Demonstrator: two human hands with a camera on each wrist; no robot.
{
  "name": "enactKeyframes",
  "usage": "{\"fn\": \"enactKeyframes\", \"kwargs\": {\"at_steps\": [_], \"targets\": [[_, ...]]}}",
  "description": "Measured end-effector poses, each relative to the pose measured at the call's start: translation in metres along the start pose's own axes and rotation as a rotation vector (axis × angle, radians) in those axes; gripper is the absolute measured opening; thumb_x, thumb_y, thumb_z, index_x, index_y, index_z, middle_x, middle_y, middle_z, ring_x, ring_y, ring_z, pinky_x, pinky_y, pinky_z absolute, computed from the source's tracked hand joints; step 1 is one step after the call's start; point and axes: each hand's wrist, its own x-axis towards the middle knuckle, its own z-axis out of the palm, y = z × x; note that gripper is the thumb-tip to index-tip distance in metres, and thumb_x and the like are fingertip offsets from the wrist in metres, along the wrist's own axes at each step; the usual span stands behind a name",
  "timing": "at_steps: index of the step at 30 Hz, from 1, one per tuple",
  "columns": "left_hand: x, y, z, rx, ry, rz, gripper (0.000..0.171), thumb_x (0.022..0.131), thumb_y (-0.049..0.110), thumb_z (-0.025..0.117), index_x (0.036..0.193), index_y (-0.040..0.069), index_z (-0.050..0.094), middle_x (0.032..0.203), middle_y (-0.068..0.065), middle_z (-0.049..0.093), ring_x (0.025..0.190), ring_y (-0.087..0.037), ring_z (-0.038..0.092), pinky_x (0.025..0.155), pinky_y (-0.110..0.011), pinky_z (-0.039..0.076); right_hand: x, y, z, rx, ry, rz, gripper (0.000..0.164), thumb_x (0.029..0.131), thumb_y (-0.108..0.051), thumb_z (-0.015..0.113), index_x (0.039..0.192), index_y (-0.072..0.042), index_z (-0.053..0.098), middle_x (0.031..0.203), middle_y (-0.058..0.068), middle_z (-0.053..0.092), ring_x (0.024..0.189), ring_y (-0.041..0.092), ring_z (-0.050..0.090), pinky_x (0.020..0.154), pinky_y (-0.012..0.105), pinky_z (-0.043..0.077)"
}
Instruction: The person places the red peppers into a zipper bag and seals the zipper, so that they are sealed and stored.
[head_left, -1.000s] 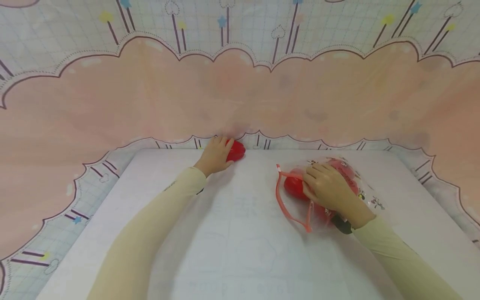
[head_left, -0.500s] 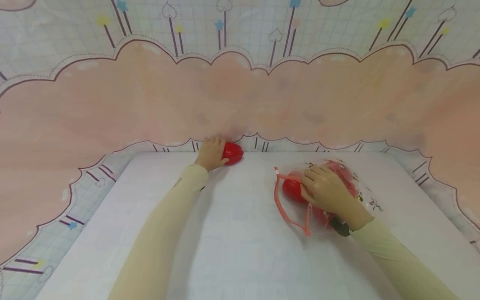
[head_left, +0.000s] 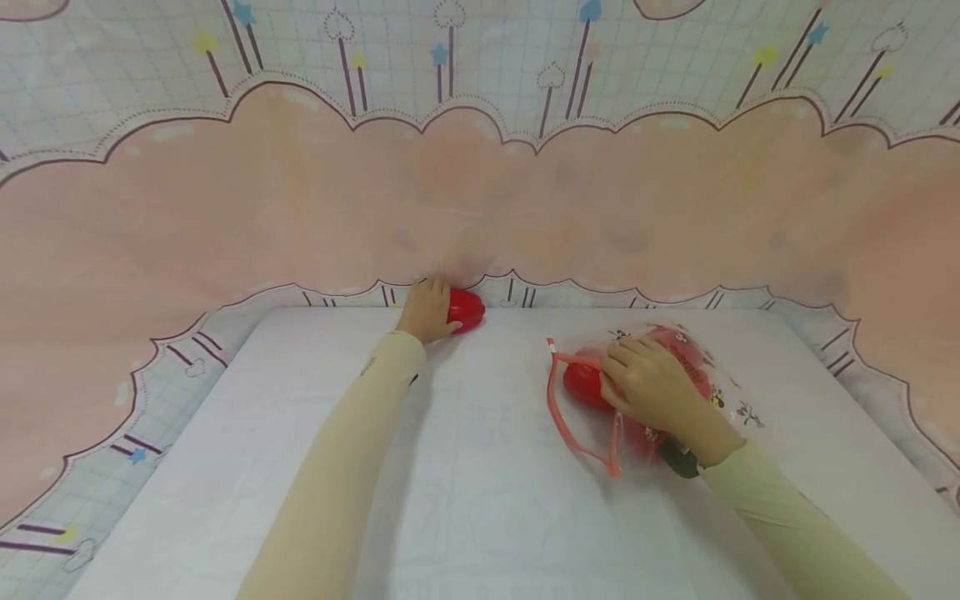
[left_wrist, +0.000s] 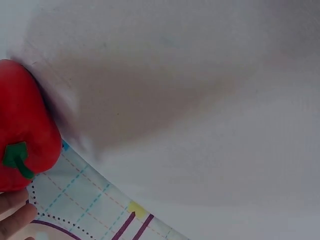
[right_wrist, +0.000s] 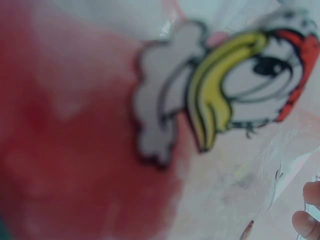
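Observation:
At the far edge of the white table, my left hand [head_left: 427, 312] holds a red bell pepper [head_left: 467, 311] by its left end, thumb along the near side. The left wrist view shows the same pepper [left_wrist: 25, 115] with its green stem, and fingertips [left_wrist: 17, 220] beside it at the lower left corner. To the right, my right hand [head_left: 647, 382] grips a clear printed plastic bag [head_left: 678, 354] near its pink-red handle strap [head_left: 558, 408]. A second red pepper [head_left: 585, 383] shows by the bag's mouth, partly hidden by that hand. Blurred red fills much of the right wrist view behind the bag's cartoon duck [right_wrist: 240, 80].
The white tabletop [head_left: 480, 500] spreads between and in front of both arms. A patterned cloth [head_left: 480, 192] in peach and white rises behind the table and along both sides, close to the left hand.
The head view has shifted slightly. My left hand has slid a little left on the bell pepper, so more of the pepper shows. The right hand and the bag have stayed in place.

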Motion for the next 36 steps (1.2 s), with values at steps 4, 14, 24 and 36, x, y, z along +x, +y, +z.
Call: {"fn": "enactKeyframes", "kwargs": {"at_steps": [4,14,24,36], "targets": [[0.0,0.001,0.0021,-0.001,-0.01,-0.008,0.071,0.084,0.051,0.06,0.129,-0.002,0.044,0.125,-0.016,0.054,0.116,-0.03,0.05,0.103,-0.044,0.042,-0.0002,-0.0005,-0.0001,-0.001,-0.004,0.006,0.025,0.068,-0.02,0.079,0.084,-0.005,0.067,0.083,0.01,0.069,0.079,0.026,0.064,0.076,0.043,0.057],[-0.0027,0.001,-0.0001,-0.112,-0.011,-0.009,0.071,0.082,0.047,0.065,0.128,-0.002,0.043,0.123,-0.017,0.054,0.115,-0.03,0.05,0.101,-0.043,0.045,-0.0002,0.0001,0.0014,-0.004,0.029,-0.013,0.022,0.067,-0.018,0.078,0.082,-0.005,0.067,0.082,0.011,0.069,0.079,0.026,0.065,0.077,0.043,0.057],[-0.0053,-0.001,-0.0029,-0.26,-0.033,0.022,0.075,0.076,0.04,0.075,0.129,0.001,0.039,0.126,-0.017,0.052,0.12,-0.031,0.047,0.106,-0.045,0.04,-0.0004,-0.0003,0.001,-0.026,0.023,-0.009,0.022,0.067,-0.018,0.078,0.081,-0.005,0.068,0.082,0.01,0.069,0.08,0.027,0.064,0.078,0.042,0.057],[-0.0075,-0.0007,-0.0045,-0.16,-0.023,0.095,0.081,0.077,0.043,0.073,0.135,-0.001,0.038,0.13,-0.016,0.049,0.124,-0.031,0.043,0.11,-0.046,0.035,-0.0002,-0.0008,0.0009,-0.03,0.025,-0.007,0.022,0.068,-0.019,0.078,0.081,-0.005,0.068,0.082,0.01,0.069,0.08,0.026,0.065,0.078,0.043,0.057]]}}
